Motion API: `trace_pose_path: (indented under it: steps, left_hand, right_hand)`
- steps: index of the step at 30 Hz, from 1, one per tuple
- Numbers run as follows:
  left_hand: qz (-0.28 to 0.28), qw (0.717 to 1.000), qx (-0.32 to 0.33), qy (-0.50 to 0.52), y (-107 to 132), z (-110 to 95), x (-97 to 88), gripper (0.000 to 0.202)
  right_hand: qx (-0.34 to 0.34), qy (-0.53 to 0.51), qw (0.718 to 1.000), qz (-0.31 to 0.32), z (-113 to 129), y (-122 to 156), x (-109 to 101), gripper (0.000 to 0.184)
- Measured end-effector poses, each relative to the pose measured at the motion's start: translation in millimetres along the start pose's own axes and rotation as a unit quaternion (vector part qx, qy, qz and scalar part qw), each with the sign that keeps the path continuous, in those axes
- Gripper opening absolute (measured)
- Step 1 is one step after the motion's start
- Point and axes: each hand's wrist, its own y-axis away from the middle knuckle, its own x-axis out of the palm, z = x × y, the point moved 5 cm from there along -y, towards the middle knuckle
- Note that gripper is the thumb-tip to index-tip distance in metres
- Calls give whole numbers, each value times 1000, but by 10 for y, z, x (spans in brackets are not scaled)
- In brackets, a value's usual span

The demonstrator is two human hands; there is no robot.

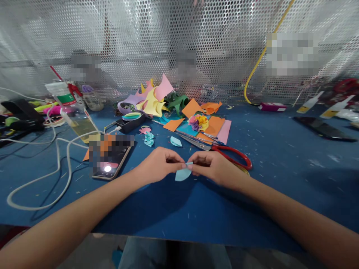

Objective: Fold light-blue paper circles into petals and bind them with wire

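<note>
Between my two hands is a small light blue paper piece (183,174), its upper edge folded over in a narrow strip. My left hand (162,164) pinches it from the left with thumb and forefinger. From the other side, my right hand (211,166) pinches the same edge close by. Just beyond my fingers lies a loose light blue paper petal (175,141). Crumpled light blue paper (149,139) rests farther left, beside a small pink paper piece (145,130). Red-handled scissors (235,155) lie behind my right hand, blades pointing left.
Orange paper sheets (215,125) carry a multicoloured paper flower (198,122). Curled paper scraps (153,101) are heaped near the perforated metal screen (224,48). On the left are a phone (113,170), a looping white cable (68,168) and a cup of liquid (80,125). A black phone (324,129) lies right.
</note>
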Motion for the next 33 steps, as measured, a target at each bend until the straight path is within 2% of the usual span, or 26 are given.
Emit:
trace_pose_path:
  steps: [3, 8, 11, 19, 23, 33]
  left_hand:
    - [50, 993, 4, -103, 20, 19, 49, 16]
    - [28, 964, 76, -252, 40, -59, 117, 13]
    - [27, 952, 80, -296, 63, -85, 155, 16]
    - [-3, 952, 43, -302, 107, -91, 138, 18]
    - [2, 959, 41, -280, 108, -112, 131, 17]
    - [43, 942, 91, -322, 97, -115, 157, 20]
  right_hand:
    - [-16, 107, 994, 26, 25, 46, 65, 18]
    - [-108, 264, 958, -20, 147, 95, 76, 13]
    - [-170, 294, 941, 7, 161, 94, 95, 16]
    - [-191, 283, 938, 62, 122, 21, 59, 18]
    - [-210, 273, 936, 76, 121, 6, 49, 16]
    - [-288, 335, 893, 84, 79, 40, 57, 21]
